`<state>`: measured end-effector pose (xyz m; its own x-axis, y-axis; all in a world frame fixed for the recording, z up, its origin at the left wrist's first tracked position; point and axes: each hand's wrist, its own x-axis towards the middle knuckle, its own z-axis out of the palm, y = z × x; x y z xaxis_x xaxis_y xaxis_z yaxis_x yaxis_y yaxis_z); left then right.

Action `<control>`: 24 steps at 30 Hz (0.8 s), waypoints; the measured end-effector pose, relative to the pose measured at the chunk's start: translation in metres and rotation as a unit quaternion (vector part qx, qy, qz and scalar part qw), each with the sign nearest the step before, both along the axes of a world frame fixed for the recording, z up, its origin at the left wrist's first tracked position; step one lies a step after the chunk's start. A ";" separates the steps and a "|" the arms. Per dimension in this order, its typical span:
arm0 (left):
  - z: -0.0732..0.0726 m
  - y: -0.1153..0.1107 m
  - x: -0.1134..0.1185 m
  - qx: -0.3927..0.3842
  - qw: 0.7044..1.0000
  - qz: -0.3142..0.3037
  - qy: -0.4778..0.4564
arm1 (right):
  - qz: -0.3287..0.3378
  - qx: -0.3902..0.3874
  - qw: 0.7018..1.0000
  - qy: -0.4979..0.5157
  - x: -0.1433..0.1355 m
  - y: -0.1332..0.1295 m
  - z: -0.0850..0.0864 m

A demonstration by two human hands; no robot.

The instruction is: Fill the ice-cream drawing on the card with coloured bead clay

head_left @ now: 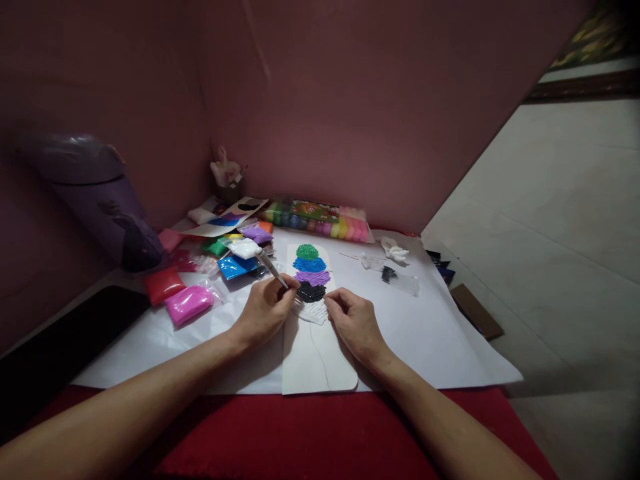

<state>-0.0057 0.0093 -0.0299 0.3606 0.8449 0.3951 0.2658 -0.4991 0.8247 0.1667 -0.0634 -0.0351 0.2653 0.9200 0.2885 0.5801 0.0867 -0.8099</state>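
Observation:
A cream card (305, 360) lies on white paper, with textured patches stacked down it: green (307, 251), blue (309, 265), purple (313, 278), black (311, 292) and white (314, 312). My left hand (267, 308) is closed around a slim metallic tool (271, 268) that slants up and left, its fingertips at the left edge of the black patch. On the other side, my right hand (353, 320) has thumb and forefinger pinched at the right edge of the white patch; anything between them is too small to make out. A thin line runs down the card's lower part.
Bags of coloured clay, including pink (189, 305) and red (164, 287), lie at the left near a dark flat object (75, 340). A long multicoloured pack (317, 220) rests by the wall. Right of the card are white scraps (395, 250) and a clear wrapper (406, 285).

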 end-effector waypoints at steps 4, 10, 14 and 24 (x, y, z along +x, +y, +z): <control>-0.003 0.003 0.002 -0.013 0.999 -0.026 0.034 | -0.002 0.001 1.000 -0.003 0.000 0.000 0.000; 0.000 0.004 0.001 0.016 0.999 0.003 0.048 | -0.003 -0.001 1.000 -0.005 0.000 0.000 -0.001; 0.004 0.003 -0.001 0.036 0.998 0.030 0.051 | -0.001 -0.005 1.000 0.002 0.000 -0.001 0.000; 0.009 -0.017 -0.002 -0.047 0.999 -0.011 -0.007 | 0.000 -0.004 1.000 -0.004 0.000 -0.002 0.003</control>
